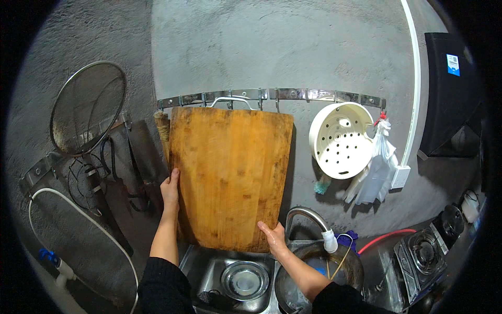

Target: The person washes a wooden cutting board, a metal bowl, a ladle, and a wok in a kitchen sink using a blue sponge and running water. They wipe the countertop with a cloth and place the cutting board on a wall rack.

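A large wooden cutting board (231, 176) with dark stained edges stands upright before the grey wall. My left hand (171, 190) grips its left edge, thumb on the front face. Near the lower right corner my right hand (273, 237), which looks wet, holds the board with the thumb in front. The fingers behind the board are hidden. A white handle (231, 99) shows above its top edge, in front of a metal hook rail (290, 94). Whether the board hangs from a hook cannot be seen.
Below lies a steel sink (186, 271) with a metal bowl (245, 280). A curved faucet (310, 214) rises over a large pan (355, 271). A white perforated basket (341, 141) and plastic bags (376, 168) hang right; a mesh strainer (88, 110) hangs left. A gas stove (421, 261) stands far right.
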A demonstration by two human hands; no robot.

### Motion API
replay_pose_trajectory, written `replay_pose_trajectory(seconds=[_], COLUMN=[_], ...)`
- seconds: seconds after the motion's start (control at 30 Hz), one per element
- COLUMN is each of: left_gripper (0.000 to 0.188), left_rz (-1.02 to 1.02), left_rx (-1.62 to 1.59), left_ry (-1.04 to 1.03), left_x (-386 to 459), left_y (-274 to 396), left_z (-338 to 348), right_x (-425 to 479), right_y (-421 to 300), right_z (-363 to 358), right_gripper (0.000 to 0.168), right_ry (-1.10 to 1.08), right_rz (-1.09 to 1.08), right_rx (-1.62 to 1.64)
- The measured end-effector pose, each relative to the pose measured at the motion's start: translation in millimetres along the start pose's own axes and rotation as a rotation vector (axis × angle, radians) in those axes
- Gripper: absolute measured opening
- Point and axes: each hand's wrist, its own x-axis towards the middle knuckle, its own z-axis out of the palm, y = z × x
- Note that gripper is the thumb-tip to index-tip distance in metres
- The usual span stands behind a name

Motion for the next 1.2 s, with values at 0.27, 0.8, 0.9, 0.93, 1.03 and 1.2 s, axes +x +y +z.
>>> replay_pose_trajectory(seconds=[0.27, 0.8, 0.9, 0.93, 1.03, 1.2], left_gripper=[0.064, 0.069, 0.065, 0.064, 0.061, 0.045], left_rz=[-0.232, 0.07, 0.136, 0.162, 0.181, -0.112], left_rx=[-0.009, 0.675, 0.803, 0.785, 0.713, 0.311], left_ry=[-0.018, 0.05, 0.047, 0.04, -0.036, -0.225], left_x=[11.7, -3.7, -23.7, -27.4, -40.9, -127.8], left_y=[-39.9, -50.2, -63.1, -76.5, -95.9, -95.7], left_z=[3.4, 20.0, 27.3, 25.9, 16.4, 25.2], right_x=[10.6, 10.4, -19.7, -38.2, -92.4, -140.3], right_y=[-8.8, 4.8, 22.7, 22.5, -5.0, -8.4], right_z=[-6.9, -6.3, -15.2, -14.0, -9.6, -90.8], right_gripper=[0.048, 0.075, 0.079, 0.074, 0.059, 0.037], right_ry=[0.005, 0.213, 0.07, -0.085, -0.551, -0.584], right_rz=[-0.029, -0.007, -0.231, -0.239, -0.154, -0.143], right_rx=[-0.129, -0.736, -1.047, -1.02, -0.912, -0.874])
